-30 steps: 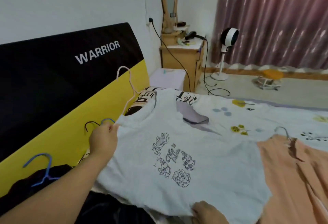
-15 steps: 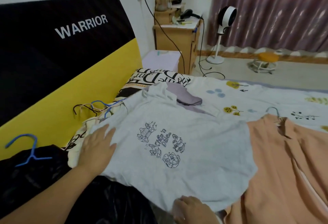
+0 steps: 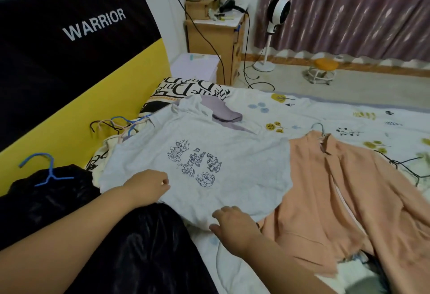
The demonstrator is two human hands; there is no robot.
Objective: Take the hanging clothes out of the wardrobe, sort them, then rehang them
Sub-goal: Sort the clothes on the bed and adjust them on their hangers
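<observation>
Clothes lie spread over the bed [image 3: 325, 110], off the rail and partly sorted. Largest item: the peach garment [image 3: 349, 200], along the bed's right-hand side, its wire hanger hook [image 3: 317, 127] showing at the collar. Next: the black garment [image 3: 104, 235], glossy, bunched at the near left corner below the headboard [image 3: 69, 61], carrying a blue hanger [image 3: 47, 172]. Between them lies the grey T-shirt [image 3: 209, 154], print side up, its right edge overlapping the peach garment, collar toward the patterned pillow [image 3: 193, 89], hem toward the person. No hanger is visible in it. Loose hangers [image 3: 118, 125] sit in a cluster at the headboard edge, just beyond the shirt's left shoulder.

Left hand [image 3: 146, 186]: resting on the shirt's lower left part, fingers loosely curled; whether they pinch the cloth, I cannot tell. Right hand [image 3: 232, 224]: at the hem, fingers apart and laid over the edge, gripping nothing that shows.

Governing relation: the shirt's long axis runs from the hem at the hands away to the collar at the pillow, so the neck opening is the far end. The loose hangers lie on the left, nearer the left hand.

Judgement: the shirt is being flattened during sorting; rehanging would require a reach to the far collar.
</observation>
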